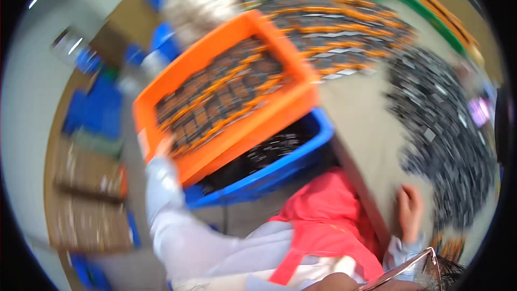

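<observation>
Blurred by motion, a pale grey floor (32,129) fills the far left of the head view, with flat blue plastic crates (94,108) and brown cardboard trays (89,205) of small parts lying on it near the left rim.

Right of those, the left hand (161,148), in a pale grey sleeve, grips the near left corner of a rectangular orange plastic crate (188,70); its fingers are closed on the rim. This crate is tilted and held just above a rectangular blue plastic bin (291,161), overlapping it. Inside the orange crate lie rows of small dark flat pieces (215,102) with orange strips between them, packed close. A small pale label (143,145) sits on the crate's near left side wall, beside the hand. Small dark pieces (269,148) show in the blue bin's shadowed inside.

Below the bin is a red fabric apron (323,221) over pale clothing.

Further right, a beige table (371,129) carries more rows of dark and silvery flat pieces with orange strips (344,27) at its far side and a loose heap of small dark glossy pieces (441,129) on the right. The right hand (410,210) rests on the table's near edge, fingers loosely curled, holding nothing, just beside the heap's lower end. A green strip (425,13) borders the table's far edge.
</observation>
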{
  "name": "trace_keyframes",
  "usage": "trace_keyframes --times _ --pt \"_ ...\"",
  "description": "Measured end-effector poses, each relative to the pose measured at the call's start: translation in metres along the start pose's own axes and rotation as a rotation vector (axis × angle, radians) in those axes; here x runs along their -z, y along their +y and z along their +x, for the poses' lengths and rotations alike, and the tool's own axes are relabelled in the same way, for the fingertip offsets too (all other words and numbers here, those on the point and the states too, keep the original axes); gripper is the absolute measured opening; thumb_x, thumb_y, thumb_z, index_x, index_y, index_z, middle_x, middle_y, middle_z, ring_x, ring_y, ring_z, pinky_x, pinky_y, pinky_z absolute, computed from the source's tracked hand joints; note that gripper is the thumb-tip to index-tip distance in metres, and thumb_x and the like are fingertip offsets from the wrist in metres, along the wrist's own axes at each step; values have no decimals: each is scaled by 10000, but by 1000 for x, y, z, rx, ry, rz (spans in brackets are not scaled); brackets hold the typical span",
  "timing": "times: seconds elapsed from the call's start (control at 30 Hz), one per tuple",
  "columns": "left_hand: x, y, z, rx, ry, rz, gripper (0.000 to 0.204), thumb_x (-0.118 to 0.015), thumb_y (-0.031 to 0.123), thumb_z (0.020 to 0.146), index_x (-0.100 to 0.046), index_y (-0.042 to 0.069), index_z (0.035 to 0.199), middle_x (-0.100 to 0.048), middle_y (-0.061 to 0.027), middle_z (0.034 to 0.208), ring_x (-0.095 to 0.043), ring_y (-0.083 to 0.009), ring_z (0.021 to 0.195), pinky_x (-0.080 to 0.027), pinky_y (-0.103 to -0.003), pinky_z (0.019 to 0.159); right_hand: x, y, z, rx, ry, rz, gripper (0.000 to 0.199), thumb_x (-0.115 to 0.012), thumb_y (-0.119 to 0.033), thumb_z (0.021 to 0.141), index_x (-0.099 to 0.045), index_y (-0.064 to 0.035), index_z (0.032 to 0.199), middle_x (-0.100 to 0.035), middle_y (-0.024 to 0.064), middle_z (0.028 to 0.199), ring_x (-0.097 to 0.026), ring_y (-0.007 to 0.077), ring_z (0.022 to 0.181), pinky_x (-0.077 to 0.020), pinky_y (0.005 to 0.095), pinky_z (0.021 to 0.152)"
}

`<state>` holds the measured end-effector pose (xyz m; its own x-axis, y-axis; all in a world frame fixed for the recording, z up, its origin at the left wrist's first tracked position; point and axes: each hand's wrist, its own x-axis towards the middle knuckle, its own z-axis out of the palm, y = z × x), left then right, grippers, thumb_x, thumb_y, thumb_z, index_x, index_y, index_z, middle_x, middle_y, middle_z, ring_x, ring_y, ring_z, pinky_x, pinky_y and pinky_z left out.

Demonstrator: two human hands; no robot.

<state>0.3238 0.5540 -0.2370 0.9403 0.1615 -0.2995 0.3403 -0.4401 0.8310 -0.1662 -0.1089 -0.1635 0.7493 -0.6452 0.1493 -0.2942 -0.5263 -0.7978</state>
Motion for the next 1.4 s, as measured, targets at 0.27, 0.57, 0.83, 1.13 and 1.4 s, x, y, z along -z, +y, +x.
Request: trace_keyframes --times 0.27,0.57,0.83,1.13,1.4 --pt "-81 192 -28 -1006 545 671 313 -635 87 907 -598 -70 1175 -633 -178 1170 -609 -302 1042 -480 -381 931 62 -6 -42 84 280 -222 195 -657 -17 831 -658 -18 1026 -657 152 962 -632 330 895 -513 383 796" --pt "-428 311 -339 -1612 -1001 323 161 -633 -3 839 -666 19 994 -643 -153 1008 -625 -312 985 -501 -379 867 141 41 -161 -315 486 -952 434 -720 -100 773 -614 -56 1192 -569 145 1263 -491 361 1239 -352 482 1063" --pt "-611 258 -452 -1724 -1093 212 187 -653 78 848 -683 63 1032 -582 -112 912 -581 -312 904 -496 -413 782 138 48 -170 -320 480 -838 520 -747 -86 735 -591 -85 1232 -537 129 1306 -467 357 1292 -266 562 1128" --pt "-589 278 -457 -1914 -988 604 174 -676 90 831 -705 75 1001 -572 -86 895 -568 -294 892 -500 -395 764 140 44 -155 -203 455 -739 501 -786 -69 654 -594 -26 1115 -568 156 1246 -538 364 1212 -258 599 1141" --pt "-593 247 -492 -1783 -1158 418 96 -687 95 804 -684 59 893 -575 -103 895 -568 -304 880 -501 -401 760 117 20 -127 -55 349 -529 520 -798 -90 633 -600 -26 1109 -589 179 1188 -581 374 1100 -413 546 1042"
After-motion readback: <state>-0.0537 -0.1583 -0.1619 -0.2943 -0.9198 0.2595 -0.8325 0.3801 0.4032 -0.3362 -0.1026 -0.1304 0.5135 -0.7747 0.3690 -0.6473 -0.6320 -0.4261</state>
